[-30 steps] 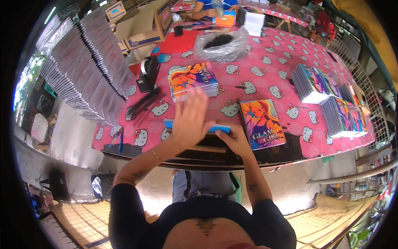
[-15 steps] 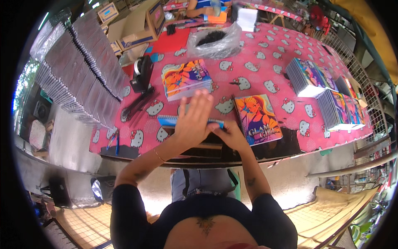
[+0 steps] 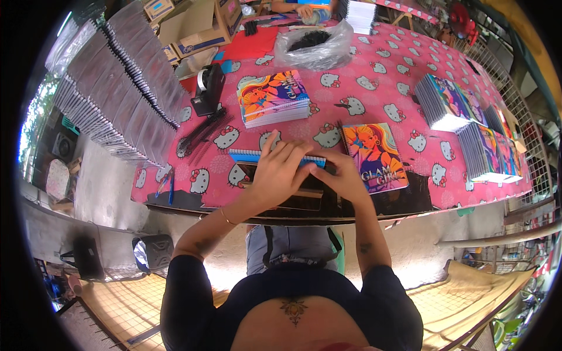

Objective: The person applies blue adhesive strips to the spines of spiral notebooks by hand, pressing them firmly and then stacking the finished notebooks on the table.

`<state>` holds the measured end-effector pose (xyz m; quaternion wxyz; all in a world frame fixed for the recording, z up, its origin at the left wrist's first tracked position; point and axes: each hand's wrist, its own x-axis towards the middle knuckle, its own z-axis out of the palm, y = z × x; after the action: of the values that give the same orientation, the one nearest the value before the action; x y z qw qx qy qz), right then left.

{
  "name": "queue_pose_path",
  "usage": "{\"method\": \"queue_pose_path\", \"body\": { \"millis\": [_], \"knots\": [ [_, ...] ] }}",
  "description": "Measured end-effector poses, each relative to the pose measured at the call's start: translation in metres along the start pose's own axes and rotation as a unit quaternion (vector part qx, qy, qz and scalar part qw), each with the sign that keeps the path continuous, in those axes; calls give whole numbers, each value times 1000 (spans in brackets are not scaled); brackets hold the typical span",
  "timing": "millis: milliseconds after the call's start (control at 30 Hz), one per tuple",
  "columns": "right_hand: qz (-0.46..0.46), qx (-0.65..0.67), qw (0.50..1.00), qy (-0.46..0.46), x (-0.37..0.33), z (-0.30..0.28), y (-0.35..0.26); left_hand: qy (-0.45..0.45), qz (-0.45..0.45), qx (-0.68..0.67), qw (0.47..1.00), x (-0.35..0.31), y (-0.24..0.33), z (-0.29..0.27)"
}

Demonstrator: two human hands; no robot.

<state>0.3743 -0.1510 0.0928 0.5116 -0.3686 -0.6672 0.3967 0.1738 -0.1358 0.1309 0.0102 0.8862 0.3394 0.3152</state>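
A notebook with a blue far edge [image 3: 244,155] lies on a dark flat device [image 3: 304,199] at the near edge of the pink cat-print table [image 3: 374,88]. My left hand [image 3: 281,171] rests on top of it, fingers reaching over its far edge. My right hand [image 3: 341,175] holds its right side, touching the left hand. Both hands hide most of the cover. A single notebook with a colourful cartoon cover [image 3: 374,155] lies just right of my right hand.
A stack of colourful notebooks [image 3: 273,97] sits beyond my hands, with a black tape dispenser [image 3: 208,88] and black binding strips [image 3: 202,131] to its left. More notebook stacks [image 3: 462,126] stand right. Grey sheet piles [image 3: 117,88] fill the left. A plastic bag [image 3: 313,47] lies far back, near another person's hands [image 3: 304,9].
My left hand, raised flat above the table a second ago, has come down onto the blue-edged notebook. My right hand has stayed at its right side.
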Motion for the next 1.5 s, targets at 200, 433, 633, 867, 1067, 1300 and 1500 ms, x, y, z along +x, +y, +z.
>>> {"method": "queue_pose_path", "body": {
  "millis": [200, 433, 633, 867, 1067, 1300, 1500],
  "knots": [
    [44, -23, 998, -47, 15, -37, -11, 16, 10, -21, 1000, 5, -5, -2],
    [-25, -154, 987, -41, 18, -22, -26, 43, 24, -8, 999, -1, 3, -1],
    [-100, -201, 962, 156, -9, 10, -57, 81, -19, -57, 995, 8, -5, -50],
    [-105, -188, 917, 336, -36, 1, -99, 95, 78, -239, 963, 63, 39, -94],
    [117, -146, 958, 219, -49, -163, 3, 19, 9, 1, 1000, 58, -180, 22],
    [169, -455, 853, 195, -59, -168, 41, -24, -12, 59, 998, 36, -190, 43],
    [114, -523, 810, 239, -55, -154, 31, 12, 7, 126, 992, 26, -189, 48]
  ]
}}
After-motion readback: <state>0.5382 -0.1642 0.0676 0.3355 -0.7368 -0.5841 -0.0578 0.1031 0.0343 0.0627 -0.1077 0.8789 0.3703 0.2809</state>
